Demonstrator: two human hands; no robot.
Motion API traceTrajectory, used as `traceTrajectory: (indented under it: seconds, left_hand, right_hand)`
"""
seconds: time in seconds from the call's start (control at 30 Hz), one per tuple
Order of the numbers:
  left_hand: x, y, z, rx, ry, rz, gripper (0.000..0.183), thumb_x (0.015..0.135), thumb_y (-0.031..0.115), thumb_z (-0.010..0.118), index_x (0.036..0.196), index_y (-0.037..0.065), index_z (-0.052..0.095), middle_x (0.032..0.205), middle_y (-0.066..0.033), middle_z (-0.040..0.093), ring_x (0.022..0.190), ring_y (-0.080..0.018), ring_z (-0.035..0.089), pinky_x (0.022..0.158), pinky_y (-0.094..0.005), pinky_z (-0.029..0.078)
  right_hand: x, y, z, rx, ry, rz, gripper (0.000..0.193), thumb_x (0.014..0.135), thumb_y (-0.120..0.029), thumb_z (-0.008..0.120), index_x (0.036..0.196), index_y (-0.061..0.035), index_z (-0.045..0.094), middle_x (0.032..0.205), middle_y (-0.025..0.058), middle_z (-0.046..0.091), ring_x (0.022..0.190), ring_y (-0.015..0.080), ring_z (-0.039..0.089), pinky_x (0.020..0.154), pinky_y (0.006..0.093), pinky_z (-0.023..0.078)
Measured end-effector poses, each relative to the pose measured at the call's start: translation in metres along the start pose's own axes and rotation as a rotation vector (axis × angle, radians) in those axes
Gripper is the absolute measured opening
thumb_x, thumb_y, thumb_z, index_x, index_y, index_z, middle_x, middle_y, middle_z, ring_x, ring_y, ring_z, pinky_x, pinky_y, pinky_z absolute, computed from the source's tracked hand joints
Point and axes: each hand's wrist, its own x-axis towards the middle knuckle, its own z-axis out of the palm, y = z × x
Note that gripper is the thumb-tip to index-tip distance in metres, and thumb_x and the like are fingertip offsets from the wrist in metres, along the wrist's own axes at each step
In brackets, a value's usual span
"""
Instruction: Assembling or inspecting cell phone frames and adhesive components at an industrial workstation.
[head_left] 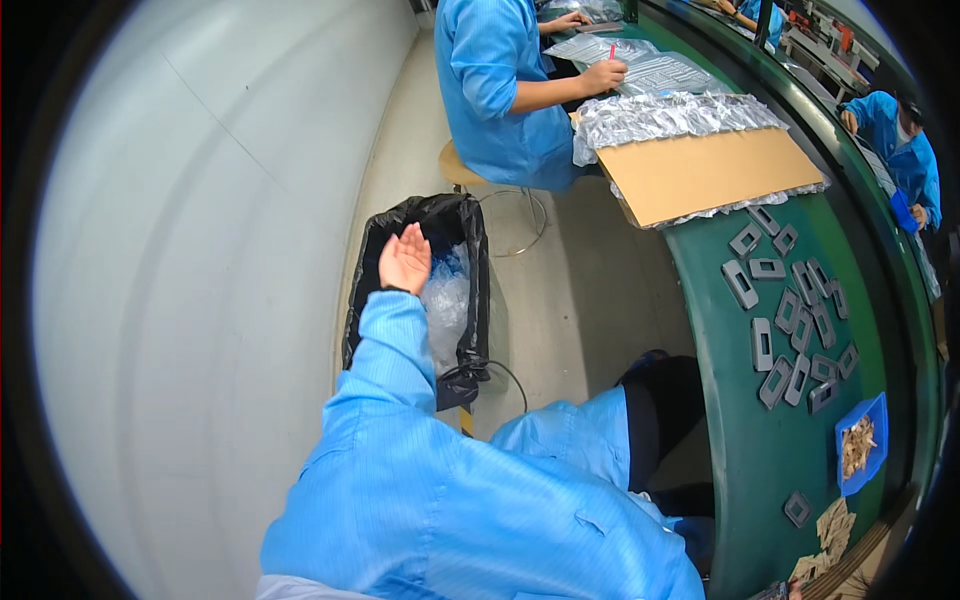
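My left hand (pixel 405 260) is stretched out over a bin lined with a black bag (pixel 478 240), palm up. Its fingers are apart and it holds nothing. Crumpled clear plastic (pixel 446 310) lies inside the bin, just beside the hand and under the wrist. What looks like a sliver of my right hand (pixel 795 591) shows at the lower right edge, near a dark piece. Its fingers are cut off by the picture's edge, so its grip cannot be made out.
Several grey frame-shaped parts (pixel 762 344) lie on the green bench (pixel 715 400). A blue tray (pixel 878 468) of small tan scraps and loose tan pieces (pixel 834 522) are nearer. Farther off, a cardboard sheet (pixel 710 172) rests on bubble wrap beside a seated co-worker (pixel 500 90). A wall (pixel 200 300) stands left.
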Motion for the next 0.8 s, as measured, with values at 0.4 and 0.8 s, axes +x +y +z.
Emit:
traceTrajectory:
  seconds: [0.4,0.8]
  left_hand:
    - [-0.074,-0.006,0.209,-0.433,-0.537,-0.131,0.041,0.103,0.035,0.04,0.12,0.002,0.057,0.115,-0.0101,0.062,0.105,-0.0249,0.064,0.083,-0.0399,0.058]
    - [-0.188,-0.284,0.27,1.396,-1.651,0.985,0.01,0.075,0.014,0.063,0.083,0.007,0.061,0.085,-0.0038,0.062,0.086,-0.0182,0.063,0.071,-0.0297,0.052]
  right_hand:
    - [-0.051,0.077,-0.027,0.103,-0.148,-0.169,0.036,0.095,-0.015,0.058,0.116,0.0129,0.05,0.095,0.0173,0.061,0.075,0.0289,0.06,0.064,0.0393,0.051]
    - [-0.028,0.008,-0.014,0.434,0.194,0.558,0.023,0.096,-0.012,0.057,0.114,0.0021,0.055,0.101,0.0123,0.061,0.076,0.0184,0.058,0.065,0.0294,0.049]
